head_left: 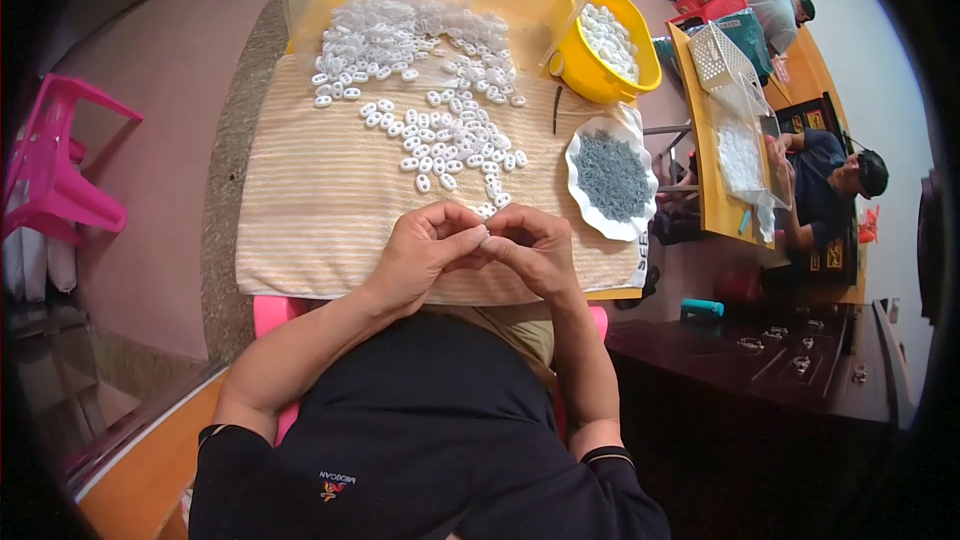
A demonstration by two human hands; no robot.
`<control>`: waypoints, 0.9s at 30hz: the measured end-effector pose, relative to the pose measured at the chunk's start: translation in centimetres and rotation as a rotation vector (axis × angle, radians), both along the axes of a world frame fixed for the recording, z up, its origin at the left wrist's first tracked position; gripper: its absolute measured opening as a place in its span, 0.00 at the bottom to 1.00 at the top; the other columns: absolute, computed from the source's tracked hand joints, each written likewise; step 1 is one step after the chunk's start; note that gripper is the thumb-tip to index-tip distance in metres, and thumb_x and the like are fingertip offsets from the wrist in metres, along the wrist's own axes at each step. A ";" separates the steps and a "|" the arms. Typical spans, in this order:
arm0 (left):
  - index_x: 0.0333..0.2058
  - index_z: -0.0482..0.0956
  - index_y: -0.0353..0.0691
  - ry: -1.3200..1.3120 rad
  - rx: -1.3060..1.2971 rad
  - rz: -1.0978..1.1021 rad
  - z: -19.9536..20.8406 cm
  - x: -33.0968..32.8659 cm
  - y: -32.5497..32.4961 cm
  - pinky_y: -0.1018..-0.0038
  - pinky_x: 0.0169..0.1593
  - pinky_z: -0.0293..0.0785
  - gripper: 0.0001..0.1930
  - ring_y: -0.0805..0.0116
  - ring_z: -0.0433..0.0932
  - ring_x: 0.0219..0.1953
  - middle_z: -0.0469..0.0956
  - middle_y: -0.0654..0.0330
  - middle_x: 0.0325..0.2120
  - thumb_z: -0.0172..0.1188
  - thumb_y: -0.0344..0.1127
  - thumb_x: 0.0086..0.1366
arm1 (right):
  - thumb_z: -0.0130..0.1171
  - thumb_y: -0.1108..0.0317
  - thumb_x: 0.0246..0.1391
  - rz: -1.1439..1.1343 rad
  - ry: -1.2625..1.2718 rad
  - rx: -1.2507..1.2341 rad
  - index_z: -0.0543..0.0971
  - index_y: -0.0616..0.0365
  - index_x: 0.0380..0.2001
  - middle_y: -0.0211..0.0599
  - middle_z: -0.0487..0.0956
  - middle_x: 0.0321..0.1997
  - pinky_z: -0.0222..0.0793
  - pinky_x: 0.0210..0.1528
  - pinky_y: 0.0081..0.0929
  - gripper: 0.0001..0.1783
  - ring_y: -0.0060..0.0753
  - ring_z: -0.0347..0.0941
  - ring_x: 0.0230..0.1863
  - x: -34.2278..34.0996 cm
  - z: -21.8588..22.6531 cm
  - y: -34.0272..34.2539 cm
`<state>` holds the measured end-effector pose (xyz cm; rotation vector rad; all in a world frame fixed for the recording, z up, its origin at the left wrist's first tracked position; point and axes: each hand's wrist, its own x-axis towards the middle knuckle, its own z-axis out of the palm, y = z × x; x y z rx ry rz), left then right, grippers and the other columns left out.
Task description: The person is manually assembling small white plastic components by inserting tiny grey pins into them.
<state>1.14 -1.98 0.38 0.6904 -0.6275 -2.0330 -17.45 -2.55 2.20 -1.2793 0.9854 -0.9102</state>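
Note:
Over the near part of a striped towel, my left hand and my right hand meet with thumbs and fingertips pinched together. Between them shows a small white plastic piece, mostly covered by the fingers. Just beyond my fingertips lie several loose white oval pieces with two holes, spread over the towel. Farther back they grow into a large heap of white pieces. To the right of my right hand, a white scalloped plate holds many tiny grey parts.
A yellow basin of white pieces stands at the back right, near a thin black stick. A clear panel rises behind the heap. Pink stool at left. At another table on the right, a person works.

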 end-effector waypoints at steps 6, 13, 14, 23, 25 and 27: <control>0.39 0.74 0.35 0.006 0.026 -0.003 0.2 0.0 0.1 0.76 0.43 0.79 0.06 0.72 0.79 0.35 0.78 0.59 0.33 0.58 0.27 0.64 | 0.62 0.80 0.51 0.006 -0.076 0.032 0.79 0.67 0.36 0.35 0.78 0.35 0.75 0.39 0.21 0.08 0.23 0.76 0.36 -0.3 -0.7 0.0; 0.38 0.75 0.34 0.005 0.094 0.003 0.5 0.2 0.0 0.76 0.44 0.80 0.06 0.71 0.80 0.36 0.79 0.58 0.34 0.59 0.27 0.63 | 0.60 0.79 0.54 0.012 -0.089 0.026 0.78 0.68 0.38 0.36 0.78 0.36 0.75 0.39 0.21 0.08 0.24 0.76 0.36 -0.2 -0.8 0.1; 0.38 0.75 0.34 0.007 0.093 0.002 0.4 0.3 0.0 0.76 0.44 0.80 0.06 0.71 0.80 0.36 0.79 0.58 0.34 0.59 0.27 0.63 | 0.60 0.79 0.54 0.011 -0.087 0.024 0.78 0.68 0.38 0.36 0.78 0.36 0.75 0.39 0.21 0.08 0.24 0.76 0.36 -0.2 -0.7 0.1; 0.38 0.74 0.37 0.001 0.039 -0.011 0.2 0.3 -0.2 0.76 0.41 0.80 0.05 0.70 0.80 0.35 0.79 0.56 0.32 0.58 0.27 0.64 | 0.58 0.78 0.55 0.008 -0.085 -0.017 0.78 0.69 0.39 0.38 0.78 0.36 0.75 0.37 0.20 0.08 0.24 0.76 0.35 -0.5 -0.7 0.2; 0.38 0.75 0.38 -0.026 0.051 -0.023 0.5 0.4 -0.2 0.76 0.40 0.80 0.05 0.70 0.80 0.35 0.79 0.56 0.32 0.58 0.27 0.64 | 0.58 0.78 0.55 0.022 -0.093 -0.027 0.79 0.69 0.39 0.38 0.78 0.35 0.74 0.36 0.19 0.08 0.23 0.76 0.35 -0.5 -0.4 0.2; 0.38 0.75 0.38 -0.020 0.054 -0.040 0.4 0.4 -0.2 0.76 0.39 0.80 0.05 0.70 0.80 0.35 0.79 0.56 0.32 0.58 0.27 0.64 | 0.58 0.78 0.56 0.026 -0.090 -0.041 0.79 0.68 0.39 0.38 0.78 0.35 0.74 0.36 0.19 0.08 0.23 0.76 0.34 -0.4 -0.3 0.2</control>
